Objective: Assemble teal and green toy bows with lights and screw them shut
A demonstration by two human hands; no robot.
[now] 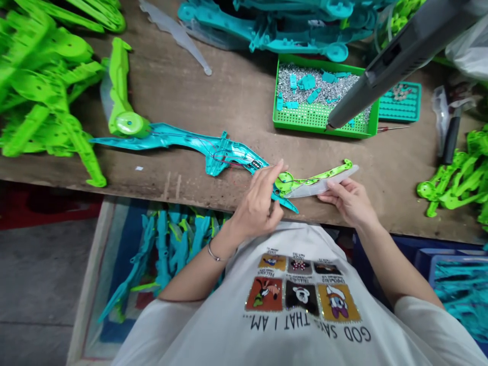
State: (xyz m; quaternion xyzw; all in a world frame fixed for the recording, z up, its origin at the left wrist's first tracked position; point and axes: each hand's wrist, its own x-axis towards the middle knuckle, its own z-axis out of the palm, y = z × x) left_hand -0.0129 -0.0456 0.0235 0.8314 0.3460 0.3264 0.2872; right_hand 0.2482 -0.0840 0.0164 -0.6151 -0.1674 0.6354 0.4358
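Teal plastic forms the long bow body [198, 145] lying across the worn wooden worktop [236, 96], thin red wires showing in its open middle. One lime limb [121, 96] is joined at its far left end by a round hub. At the near edge, a second lime limb [316, 175] meets the body at a green disc [284, 180], and one translucent frosted strip [324, 185], flat and tapered, lies along it.

Two hands work there. The left hand [259, 203] is curled, its fingertips pressing on the teal body just beside the disc. The right hand [348, 201] pinches the frosted strip from below, thumb and fingers closed on it.

One green mesh tray [324, 119] sits toward the far right, heaped with small silver screws and several teal bits. Just beside it, at the right, is one teal flat tray [400, 101]. One grey tool [392, 56] hangs slanted over the green tray, its tip just over the near rim.

Lime parts [41, 86] are piled at the left edge, more lime parts [457, 180] at the right edge, and teal shells [274, 25] along the far edge. Another frosted strip [175, 30] lies at the far edge. Below the worktop, a bag [168, 254] holds finished teal pieces.
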